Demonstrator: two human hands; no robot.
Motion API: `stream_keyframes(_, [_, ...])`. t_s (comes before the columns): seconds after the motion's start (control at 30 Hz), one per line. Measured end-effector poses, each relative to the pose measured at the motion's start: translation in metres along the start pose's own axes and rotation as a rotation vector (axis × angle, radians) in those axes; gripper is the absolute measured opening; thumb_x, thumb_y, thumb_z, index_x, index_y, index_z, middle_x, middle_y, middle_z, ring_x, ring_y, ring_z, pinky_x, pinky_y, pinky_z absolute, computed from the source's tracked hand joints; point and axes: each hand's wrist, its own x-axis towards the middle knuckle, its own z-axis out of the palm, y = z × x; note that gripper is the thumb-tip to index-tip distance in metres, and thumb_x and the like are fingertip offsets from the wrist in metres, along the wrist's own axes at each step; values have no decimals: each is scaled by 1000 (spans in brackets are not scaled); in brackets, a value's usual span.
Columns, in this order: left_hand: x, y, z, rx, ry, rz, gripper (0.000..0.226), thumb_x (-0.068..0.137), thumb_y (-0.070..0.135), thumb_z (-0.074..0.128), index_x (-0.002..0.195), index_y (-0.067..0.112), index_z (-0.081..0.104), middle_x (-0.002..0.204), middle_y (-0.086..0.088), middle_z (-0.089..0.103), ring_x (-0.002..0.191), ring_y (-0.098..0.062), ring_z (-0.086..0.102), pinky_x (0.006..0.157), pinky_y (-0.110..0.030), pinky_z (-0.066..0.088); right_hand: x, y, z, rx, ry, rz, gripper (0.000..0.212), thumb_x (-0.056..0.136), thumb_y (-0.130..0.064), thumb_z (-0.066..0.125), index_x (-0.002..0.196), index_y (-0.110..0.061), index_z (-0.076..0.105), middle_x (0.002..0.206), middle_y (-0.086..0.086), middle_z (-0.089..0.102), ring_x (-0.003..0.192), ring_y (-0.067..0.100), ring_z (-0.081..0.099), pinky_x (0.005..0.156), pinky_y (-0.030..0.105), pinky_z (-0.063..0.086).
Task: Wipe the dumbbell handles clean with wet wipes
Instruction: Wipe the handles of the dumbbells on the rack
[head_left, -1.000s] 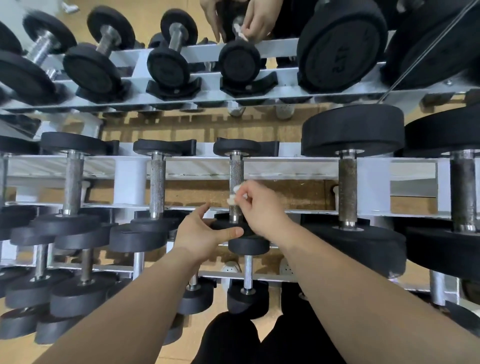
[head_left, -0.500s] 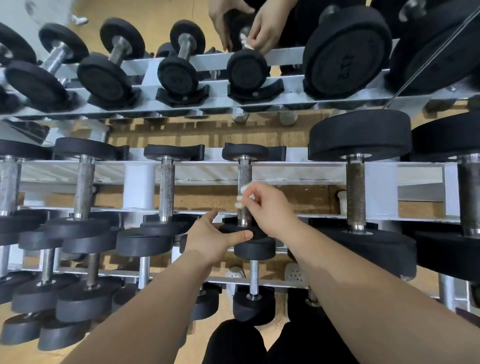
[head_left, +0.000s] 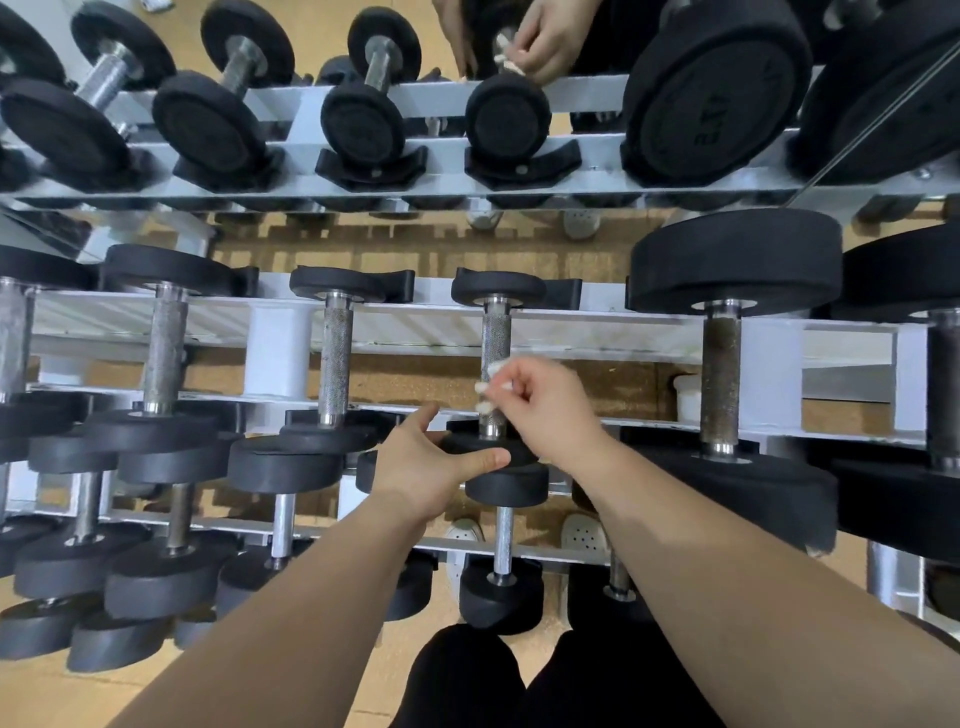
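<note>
a white steel rack (head_left: 280, 358) was seen spanning the view from 9 o'clock to 3 o'clock, built in tiers, with black-headed weights laid across its rails. a mirror (head_left: 322, 31) was set behind it at 12 o'clock, and the rack and a pair of hands were reflected in it. a heavy dumbbell (head_left: 735, 260) was rested on the middle tier toward 3 o'clock, its grip dark and speckled. lighter dumbbells (head_left: 335, 358) were lined up on the same tier toward 9 o'clock.

the dumbbell (head_left: 497, 288) being cleaned was laid on the middle tier at the centre of the view, pointing from 12 to 6 o'clock, with its knurled handle (head_left: 496, 332) bare at the far end. its near head was gripped by the left hand (head_left: 426, 467), which was reached in from 7 o'clock, the thumb laid along the near edge and the fingers curled over the far edge. the right hand (head_left: 550, 410) was brought in from 4 o'clock, and its fingers were curled round the near half of the handle. a white wet wipe (head_left: 491, 387) was pinched under those fingers and pressed against the metal, with only small folds left showing.
</note>
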Motion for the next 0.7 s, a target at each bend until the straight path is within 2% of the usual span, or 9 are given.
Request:
stream_keyframes(0.07, [0, -1, -1, 20, -1, -2, 117, 57, 39, 98, 155, 22, 35, 136, -3, 58, 118, -17, 57, 104, -37, 50, -11, 7, 1, -61, -44, -49, 10, 88, -27, 73, 80, -25, 66, 69, -6, 53, 66, 12, 51, 61, 29, 41])
stream_keyframes(0.13, [1, -3, 0, 33, -2, 2, 117, 57, 40, 97, 155, 23, 35, 138, -2, 57, 121, -17, 56, 103, -34, 49, -3, 2, 2, -94, 8, -90, 10, 89, -26, 71, 81, -26, 64, 73, -8, 53, 70, 8, 51, 63, 24, 38])
stream_keyframes(0.27, [-2, -2, 15, 16, -8, -10, 120, 56, 46, 97, 156, 23, 34, 148, -4, 48, 131, -20, 49, 106, -37, 47, 34, -19, -1, -2, 199, -31, 7, 92, -24, 67, 96, -26, 61, 73, -1, 52, 69, 13, 52, 62, 23, 44])
stream_keyframes(0.33, [-3, 0, 27, 69, 23, 14, 130, 44, 60, 93, 155, 23, 36, 149, -4, 45, 132, -20, 48, 107, -40, 48, 38, -17, -6, -11, 234, -20, 9, 92, -24, 68, 98, -27, 61, 73, 0, 51, 67, 12, 50, 61, 20, 41])
stream_keyframes(0.4, [-6, 3, 37, 111, 49, 34, 131, 46, 60, 94, 155, 20, 34, 148, -5, 43, 132, -21, 48, 107, -32, 45, 23, -10, -10, -75, 198, -52, 8, 91, -24, 68, 96, -25, 62, 73, -1, 53, 69, 10, 51, 63, 17, 39])
stream_keyframes(0.5, [-7, 7, 42, 188, 74, 48, 130, 54, 55, 94, 158, 14, 27, 148, -8, 39, 135, -22, 44, 95, -22, 35, -5, 1, -9, -198, 105, -140, 8, 88, -22, 73, 92, -19, 67, 72, 0, 53, 69, 13, 50, 64, 25, 39])
stream_keyframes(0.57, [-9, 5, 42, 204, 71, 72, 128, 56, 56, 93, 157, 12, 27, 147, -8, 39, 136, -21, 42, 95, -20, 32, -4, -1, -12, -194, 82, -132, 17, 86, -22, 75, 100, -21, 65, 70, -1, 54, 68, 12, 51, 63, 26, 40])
stream_keyframes(0.63, [-9, -2, 37, 166, 60, 84, 125, 58, 55, 92, 156, 12, 29, 147, -8, 41, 135, -20, 43, 106, -23, 35, 8, -8, -15, -148, 70, -80, 36, 86, -23, 76, 115, -23, 55, 71, -2, 56, 69, 13, 56, 66, 25, 47])
stream_keyframes(0.7, [-6, -11, 27, 51, 25, 57, 120, 61, 50, 93, 157, 15, 30, 146, -5, 46, 131, -17, 49, 111, -34, 43, 21, -16, -18, -125, 112, -59, 38, 87, -23, 75, 119, -23, 53, 74, -1, 57, 73, 15, 58, 73, 29, 52])
